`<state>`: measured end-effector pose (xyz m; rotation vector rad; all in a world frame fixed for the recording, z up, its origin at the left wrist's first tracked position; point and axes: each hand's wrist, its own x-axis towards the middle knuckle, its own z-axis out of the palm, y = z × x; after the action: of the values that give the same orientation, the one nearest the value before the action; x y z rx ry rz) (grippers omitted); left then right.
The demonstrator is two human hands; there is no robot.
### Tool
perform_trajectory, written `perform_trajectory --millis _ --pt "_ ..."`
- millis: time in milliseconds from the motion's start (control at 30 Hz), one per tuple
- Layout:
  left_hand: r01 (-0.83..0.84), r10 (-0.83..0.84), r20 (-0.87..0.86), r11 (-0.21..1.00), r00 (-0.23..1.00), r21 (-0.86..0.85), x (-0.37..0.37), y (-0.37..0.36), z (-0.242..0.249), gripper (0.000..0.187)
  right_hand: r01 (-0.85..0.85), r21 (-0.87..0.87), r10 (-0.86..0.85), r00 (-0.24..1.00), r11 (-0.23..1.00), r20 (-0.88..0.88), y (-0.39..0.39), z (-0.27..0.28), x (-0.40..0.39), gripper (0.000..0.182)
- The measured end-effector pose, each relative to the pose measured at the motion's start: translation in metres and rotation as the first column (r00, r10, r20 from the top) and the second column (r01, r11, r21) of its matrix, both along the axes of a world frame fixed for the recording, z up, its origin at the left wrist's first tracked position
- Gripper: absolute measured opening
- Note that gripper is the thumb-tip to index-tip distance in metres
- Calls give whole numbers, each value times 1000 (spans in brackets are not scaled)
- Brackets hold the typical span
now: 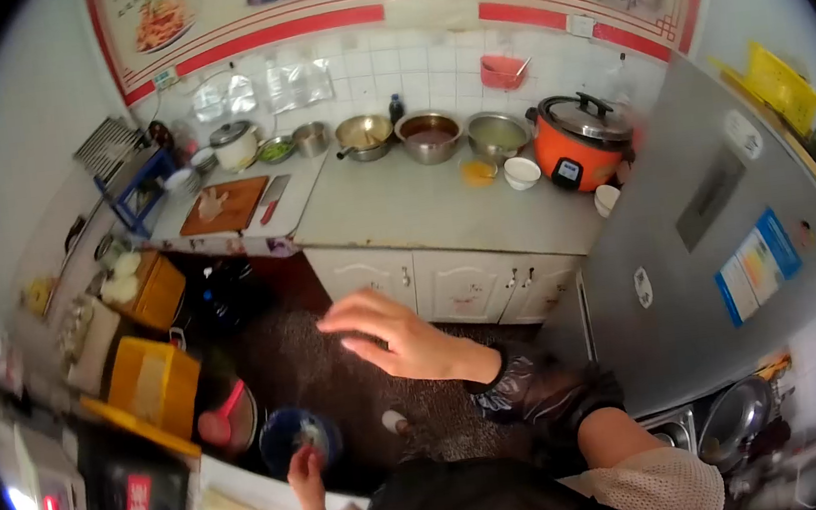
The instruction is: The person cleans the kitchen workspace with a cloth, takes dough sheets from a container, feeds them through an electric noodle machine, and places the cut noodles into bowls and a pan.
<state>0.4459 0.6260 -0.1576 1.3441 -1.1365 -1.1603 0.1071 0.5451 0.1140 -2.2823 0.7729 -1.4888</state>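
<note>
My right hand [392,337] is raised in mid-air over the dark floor, its fingers curved and apart, with nothing in it. Low in the view, my left hand [305,480] is at the near edge of a blue bucket [274,450]. Its fingers are drawn together, and whatever they may hold is too small to make out. A whitish thing [313,435] shows in the bucket just beyond the fingertips. Left of the bucket, a pink ladle [216,426] lies across a round container, its handle pointing up.
A counter [362,205] holds metal bowls, a white bowl [523,173] and an orange rice cooker [576,143]. A cleaver [274,198] lies by a wooden cutting board [226,206]. The grey refrigerator [675,305] stands at right. Yellow boxes [151,380] are at left.
</note>
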Motion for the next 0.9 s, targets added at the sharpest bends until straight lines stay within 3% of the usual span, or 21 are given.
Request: perform_trajectory --millis 100,167,200,267,367,433,467,533,567,633,667,700,733,767,900 --pt "-11 11 0 999 1000 51 23 -80 4 26 170 172 -134 970 970 -201 -70 -73 1 27" --pt "27 -27 43 1000 999 7 12 -150 25 26 241 415 -131 952 877 -275 -116 -125 -21 25" --pt "49 -45 104 998 994 -32 7 -193 29 25 290 450 -167 941 845 -293 -140 -157 -33 24" --pt "24 -24 -4 1000 1000 16 -13 -266 24 25 370 534 -193 913 760 -359 -165 -201 -54 24" --pt "198 -172 337 979 926 -44 -40 -376 44 25 479 620 -205 863 621 -462 -196 -233 -71 24" --pt "179 -152 249 980 956 -90 -59 -450 37 25 524 676 -237 847 518 -475 -231 -251 -77 24" --pt "178 -147 239 977 960 -115 -70 -482 40 24 497 683 -206 861 536 -465 -254 -267 -82 24" --pt "132 -78 319 980 944 -151 -85 -543 61 23 496 714 -246 868 494 -433 -314 -298 -86 24" --pt "91 -42 322 986 946 -138 -85 -571 55 23 472 722 -203 879 506 -432 -349 -300 -81 24" --pt "-6 58 326 987 944 -159 -79 -629 36 19 510 544 -212 829 666 -518 -435 -285 -64 23" --pt "-32 78 336 989 939 -142 -70 -647 35 19 442 615 -187 881 653 -435 -474 -261 -50 22" --pt "-47 154 432 968 889 -248 -59 -676 37 18 420 618 -167 889 664 -425 -522 -258 -34 22" --pt "-48 232 510 936 828 -348 -51 -701 39 16 363 546 -109 890 755 -442 -563 -261 -23 21" --pt "-74 244 508 940 826 -332 -39 -722 38 16 296 477 -43 881 828 -472 -596 -261 -15 21" --pt "-45 350 733 915 583 -401 28 -818 43 18 141 525 96 912 839 -399 -710 -210 62 23"
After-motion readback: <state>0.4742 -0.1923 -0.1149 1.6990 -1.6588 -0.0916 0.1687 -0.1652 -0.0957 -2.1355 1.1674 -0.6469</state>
